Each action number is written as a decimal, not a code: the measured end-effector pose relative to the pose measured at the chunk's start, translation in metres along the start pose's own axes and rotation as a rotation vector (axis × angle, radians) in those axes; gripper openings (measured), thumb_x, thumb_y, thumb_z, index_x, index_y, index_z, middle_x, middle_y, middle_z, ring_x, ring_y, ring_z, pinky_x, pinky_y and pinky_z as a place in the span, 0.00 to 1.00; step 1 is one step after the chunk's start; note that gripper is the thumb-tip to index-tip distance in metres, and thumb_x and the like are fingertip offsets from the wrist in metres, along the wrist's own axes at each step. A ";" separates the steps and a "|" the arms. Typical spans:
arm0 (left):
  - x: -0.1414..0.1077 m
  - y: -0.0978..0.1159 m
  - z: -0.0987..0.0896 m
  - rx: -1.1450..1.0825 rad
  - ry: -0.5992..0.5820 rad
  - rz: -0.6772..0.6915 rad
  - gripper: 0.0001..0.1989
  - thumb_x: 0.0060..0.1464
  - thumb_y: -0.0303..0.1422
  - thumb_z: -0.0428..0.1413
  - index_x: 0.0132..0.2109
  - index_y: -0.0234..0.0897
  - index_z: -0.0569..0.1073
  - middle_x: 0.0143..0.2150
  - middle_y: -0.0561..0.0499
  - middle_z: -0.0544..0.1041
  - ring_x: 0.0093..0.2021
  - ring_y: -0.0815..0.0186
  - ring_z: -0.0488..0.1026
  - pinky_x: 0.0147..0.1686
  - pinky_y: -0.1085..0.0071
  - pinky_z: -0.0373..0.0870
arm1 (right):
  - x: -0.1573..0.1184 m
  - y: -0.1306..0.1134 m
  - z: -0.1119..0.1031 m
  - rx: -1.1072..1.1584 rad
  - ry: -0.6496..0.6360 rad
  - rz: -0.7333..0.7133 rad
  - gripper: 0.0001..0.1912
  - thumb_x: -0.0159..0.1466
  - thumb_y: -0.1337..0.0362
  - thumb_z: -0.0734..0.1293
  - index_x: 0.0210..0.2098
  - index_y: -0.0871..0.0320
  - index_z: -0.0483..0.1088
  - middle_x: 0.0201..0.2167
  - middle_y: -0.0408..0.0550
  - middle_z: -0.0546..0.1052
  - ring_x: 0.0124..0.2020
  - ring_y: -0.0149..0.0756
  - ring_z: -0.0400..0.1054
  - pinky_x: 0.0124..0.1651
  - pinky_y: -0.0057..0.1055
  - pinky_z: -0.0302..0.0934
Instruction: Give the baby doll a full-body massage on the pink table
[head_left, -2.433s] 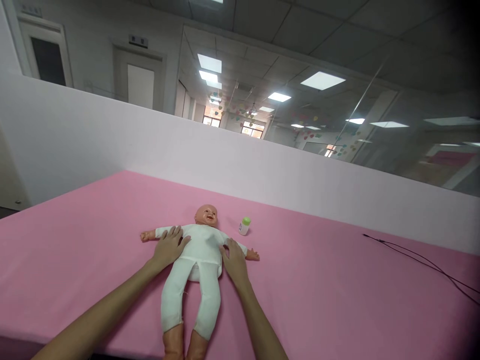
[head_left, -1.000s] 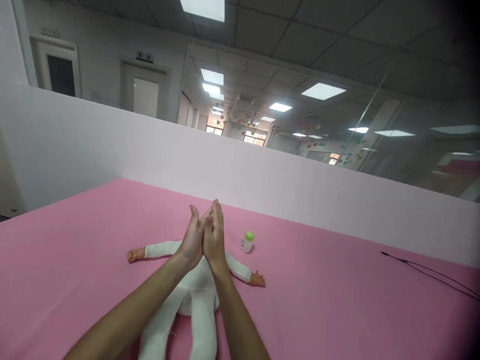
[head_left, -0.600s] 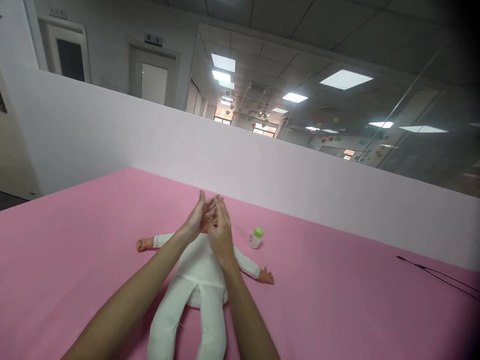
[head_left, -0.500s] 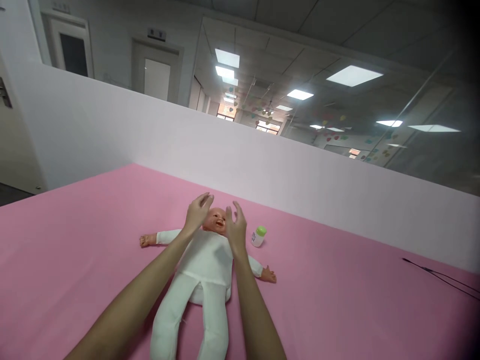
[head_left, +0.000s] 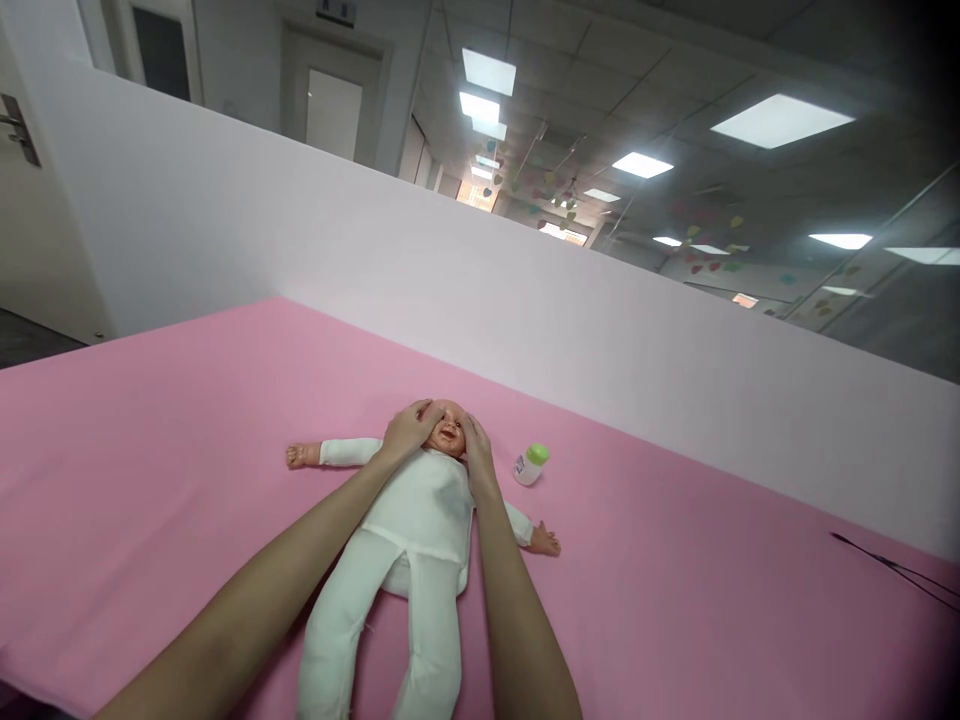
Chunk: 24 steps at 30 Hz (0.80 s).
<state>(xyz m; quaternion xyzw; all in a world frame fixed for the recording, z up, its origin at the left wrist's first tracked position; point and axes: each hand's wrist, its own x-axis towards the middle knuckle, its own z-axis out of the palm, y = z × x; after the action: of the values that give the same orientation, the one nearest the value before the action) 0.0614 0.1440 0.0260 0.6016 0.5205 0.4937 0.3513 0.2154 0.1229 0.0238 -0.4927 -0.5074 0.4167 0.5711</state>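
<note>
A baby doll in a white cloth suit lies on its back on the pink table cover, arms spread, head away from me. My left hand rests against the left side of the doll's face. My right hand lies against the right side of the face. Both hands have their fingers laid flat on the doll's cheeks, and the doll's mouth and nose show between them. A small white bottle with a green cap lies on the cover just right of the doll's head.
A white partition wall runs along the far edge of the table. A thin black cable lies on the cover at the far right. A door with a handle stands at the far left.
My hands left the doll's chest, pressed palms together above it, then parted and came down onto the two sides of the doll's face. The view tilted slightly.
</note>
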 end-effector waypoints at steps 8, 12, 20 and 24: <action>0.009 -0.013 0.002 -0.068 -0.011 -0.012 0.22 0.59 0.51 0.57 0.45 0.39 0.83 0.45 0.45 0.85 0.50 0.50 0.78 0.50 0.62 0.71 | 0.010 0.013 0.000 0.063 0.114 0.003 0.28 0.59 0.47 0.72 0.52 0.58 0.75 0.54 0.53 0.80 0.55 0.46 0.74 0.56 0.37 0.70; 0.010 -0.019 0.002 -0.058 0.028 0.003 0.26 0.63 0.53 0.49 0.38 0.37 0.83 0.35 0.49 0.84 0.42 0.53 0.78 0.43 0.63 0.72 | 0.012 0.019 -0.002 0.088 0.102 -0.035 0.25 0.60 0.44 0.70 0.45 0.57 0.78 0.49 0.50 0.82 0.53 0.46 0.74 0.55 0.40 0.70; 0.009 -0.015 0.004 -0.120 0.026 0.014 0.24 0.57 0.54 0.57 0.43 0.39 0.85 0.43 0.43 0.85 0.49 0.50 0.79 0.46 0.63 0.71 | 0.011 0.017 -0.001 0.053 0.097 -0.055 0.26 0.58 0.44 0.72 0.48 0.56 0.78 0.48 0.50 0.82 0.53 0.47 0.74 0.55 0.39 0.69; 0.008 -0.016 0.004 -0.107 0.042 0.008 0.23 0.55 0.52 0.59 0.43 0.39 0.85 0.41 0.44 0.85 0.48 0.50 0.79 0.46 0.63 0.71 | 0.014 0.022 -0.004 0.025 0.088 -0.043 0.29 0.58 0.43 0.72 0.51 0.56 0.77 0.49 0.51 0.82 0.55 0.47 0.74 0.55 0.39 0.70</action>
<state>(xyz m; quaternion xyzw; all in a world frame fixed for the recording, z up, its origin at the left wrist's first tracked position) 0.0603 0.1555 0.0118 0.5736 0.4980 0.5347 0.3700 0.2213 0.1395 0.0047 -0.4923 -0.4870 0.3884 0.6080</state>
